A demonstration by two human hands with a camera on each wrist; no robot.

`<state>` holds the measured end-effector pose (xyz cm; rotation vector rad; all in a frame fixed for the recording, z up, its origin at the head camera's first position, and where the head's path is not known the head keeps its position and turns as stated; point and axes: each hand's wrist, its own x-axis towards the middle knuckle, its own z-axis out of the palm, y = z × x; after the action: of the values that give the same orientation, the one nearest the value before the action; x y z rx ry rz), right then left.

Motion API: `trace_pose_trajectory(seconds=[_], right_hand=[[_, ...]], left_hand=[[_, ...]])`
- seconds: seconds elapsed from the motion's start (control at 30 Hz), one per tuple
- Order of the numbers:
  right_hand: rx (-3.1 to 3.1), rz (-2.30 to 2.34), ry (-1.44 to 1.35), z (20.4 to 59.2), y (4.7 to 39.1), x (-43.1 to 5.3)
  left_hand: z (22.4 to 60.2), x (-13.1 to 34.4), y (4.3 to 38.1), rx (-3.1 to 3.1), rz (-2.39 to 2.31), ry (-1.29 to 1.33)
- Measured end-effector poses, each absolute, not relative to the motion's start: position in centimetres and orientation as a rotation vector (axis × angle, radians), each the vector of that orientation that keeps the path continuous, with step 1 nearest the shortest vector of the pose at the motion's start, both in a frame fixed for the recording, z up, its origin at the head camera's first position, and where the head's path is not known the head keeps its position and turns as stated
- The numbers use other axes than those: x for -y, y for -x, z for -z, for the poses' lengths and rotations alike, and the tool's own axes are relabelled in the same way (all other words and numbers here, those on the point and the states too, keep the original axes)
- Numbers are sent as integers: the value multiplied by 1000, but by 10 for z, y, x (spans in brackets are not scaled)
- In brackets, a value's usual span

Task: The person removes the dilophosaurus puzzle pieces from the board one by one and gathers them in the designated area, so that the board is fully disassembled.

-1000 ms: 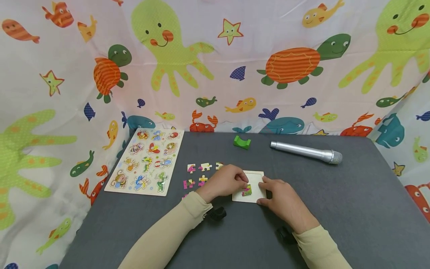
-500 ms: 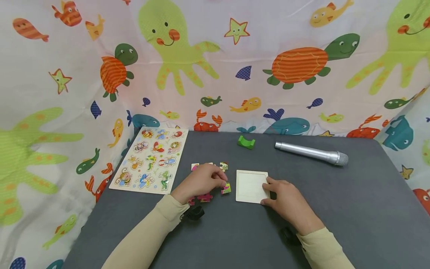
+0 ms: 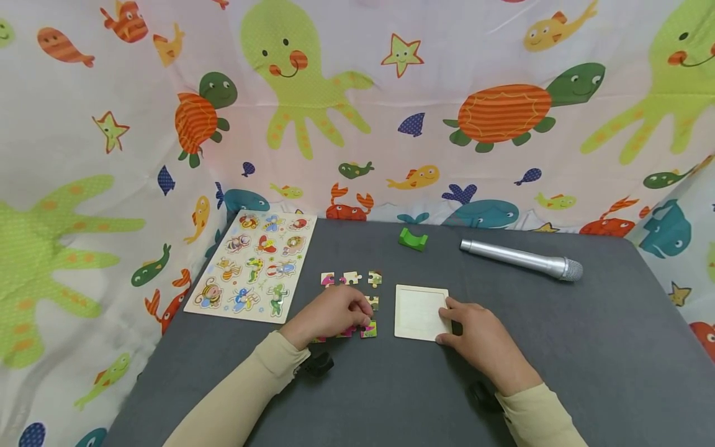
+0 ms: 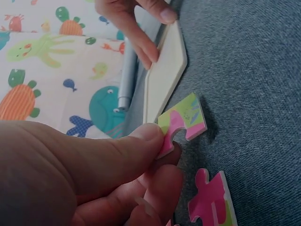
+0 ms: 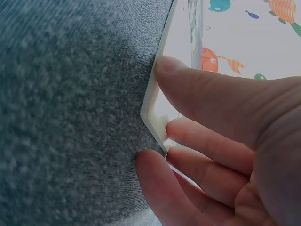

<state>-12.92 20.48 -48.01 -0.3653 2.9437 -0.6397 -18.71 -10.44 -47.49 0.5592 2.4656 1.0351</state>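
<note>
In the head view my left hand (image 3: 332, 316) is low over a loose group of jigsaw pieces. Its thumb and finger pinch a pink and green puzzle piece (image 4: 186, 117), plain in the left wrist view. Another pink piece (image 4: 214, 197) lies on the cloth below it. My right hand (image 3: 475, 338) holds the right side of a pale square puzzle tray (image 3: 419, 310), thumb at the near corner and fingers along the edge. No piece lies in the tray. Part of the group, including a yellowish piece (image 3: 350, 277), shows around the left hand; the rest is hidden.
A pegged puzzle board (image 3: 254, 267) with insect pictures lies at the left. Behind the tray are a green notched block (image 3: 413, 239) and a silver microphone (image 3: 519, 259). A sea-animal curtain (image 3: 357, 112) stands along the far side of the grey table (image 3: 530, 323).
My left hand has moved left, taking the piece out of the tray and over to the near right corner of the group. The right hand has stayed at the tray; the head view has shifted slightly.
</note>
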Motion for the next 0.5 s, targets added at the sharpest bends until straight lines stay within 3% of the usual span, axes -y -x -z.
trace_pose_trajectory(seconds=[0.5], right_hand=[[-2937,640,324,481,130,-205]], left_hand=[[478,111,181,-2619,-977,-658]])
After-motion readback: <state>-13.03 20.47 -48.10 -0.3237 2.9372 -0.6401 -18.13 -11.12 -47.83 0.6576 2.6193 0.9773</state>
